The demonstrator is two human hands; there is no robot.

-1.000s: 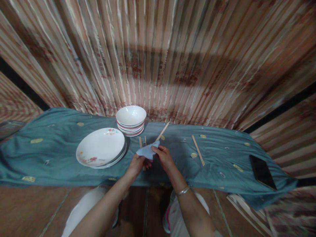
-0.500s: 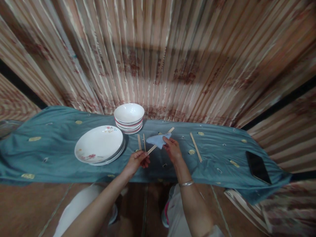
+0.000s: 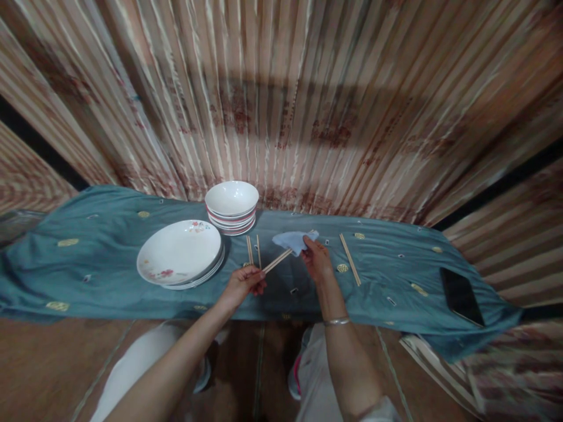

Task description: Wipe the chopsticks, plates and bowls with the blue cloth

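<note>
My left hand (image 3: 246, 283) pinches the near end of a pair of wooden chopsticks (image 3: 277, 261), which slant up to the right. Around their far end lies a light blue cloth (image 3: 292, 240), gripped by my right hand (image 3: 317, 258). The cloth hides the tips of the chopsticks. Just beyond my left hand, more chopsticks (image 3: 250, 249) rest on the tablecloth. To the right of my right hand lies another pair of chopsticks (image 3: 350, 259), side by side.
A stack of white flowered plates (image 3: 180, 252) stands on the left of the teal tablecloth (image 3: 109, 234). Behind it is a stack of white bowls (image 3: 231, 199) with red bands. A black phone (image 3: 461, 296) lies at the right end. A pleated curtain (image 3: 281, 117) hangs behind.
My right hand has slid the cloth up and right along the chopsticks, baring more of them near my left hand. Their far tips, visible before, are now covered.
</note>
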